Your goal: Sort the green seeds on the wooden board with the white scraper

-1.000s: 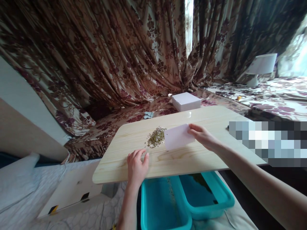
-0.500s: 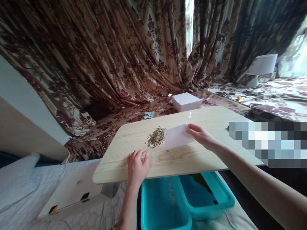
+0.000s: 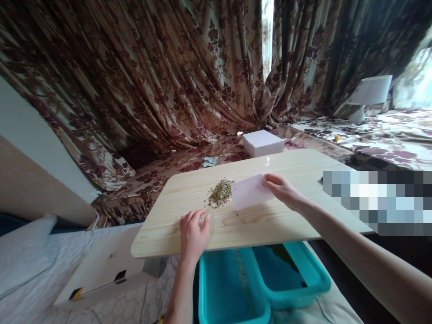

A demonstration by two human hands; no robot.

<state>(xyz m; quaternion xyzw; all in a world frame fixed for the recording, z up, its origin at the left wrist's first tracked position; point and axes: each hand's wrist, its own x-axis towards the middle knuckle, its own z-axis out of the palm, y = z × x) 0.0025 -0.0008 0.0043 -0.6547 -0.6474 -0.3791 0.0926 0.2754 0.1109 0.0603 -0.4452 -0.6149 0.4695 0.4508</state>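
My right hand (image 3: 281, 190) pinches the upper right corner of a thin white card (image 3: 251, 192). The card stands tilted over the table, its left edge against a small heap of green and pale mixed bits (image 3: 220, 193), perhaps grains or gravel. A few loose bits lie around the heap and below the card's lower corner. My left hand (image 3: 195, 231) rests on the near edge of the light wood table (image 3: 162, 225), holding nothing, its thumb apart from the fingers. It lies just in front of the heap without touching it.
Below the near table edge stand two turquoise tubs (image 3: 232, 288), the right one with dark green stuff in it. A white box (image 3: 263, 143) sits beyond the table. A pale carton (image 3: 97, 265) lies on the bed at left. A lamp (image 3: 371, 92) stands far right.
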